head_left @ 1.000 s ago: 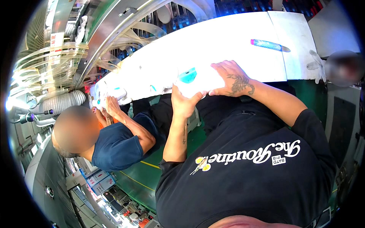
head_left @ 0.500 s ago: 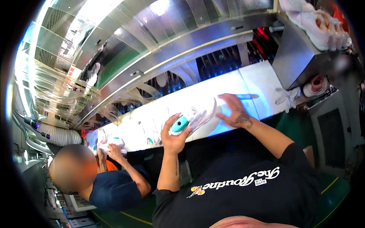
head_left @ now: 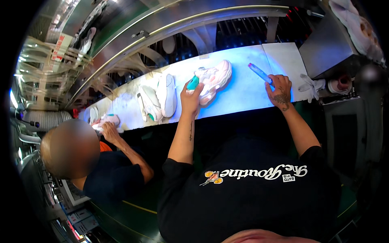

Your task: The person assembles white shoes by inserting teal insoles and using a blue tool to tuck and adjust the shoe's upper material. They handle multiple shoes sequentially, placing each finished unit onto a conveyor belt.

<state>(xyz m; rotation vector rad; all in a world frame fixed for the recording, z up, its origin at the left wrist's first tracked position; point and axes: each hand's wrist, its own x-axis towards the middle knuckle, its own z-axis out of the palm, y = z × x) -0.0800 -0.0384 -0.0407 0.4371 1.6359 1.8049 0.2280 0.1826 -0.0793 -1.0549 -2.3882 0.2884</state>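
Observation:
A pale pink and white sneaker is tilted over the white work surface. At its heel end shows a teal shoe last, and my left hand is closed around that end, thumb on the near side. To the right, my right hand has its fingers closed on the near end of a slim blue stick-like tool with a reddish tip. That tool points away to the far left; its exact kind cannot be made out.
Left of my sneaker stand more pale shoes. A co-worker's hand touches another shoe. At right lie a white glove and a shoe beside a metal box. A machine with strip curtains runs behind.
My right hand has left the sneaker's toe and taken hold of the blue tool, which has turned. The sneaker stays in my left hand, tilted differently. The head view has shifted.

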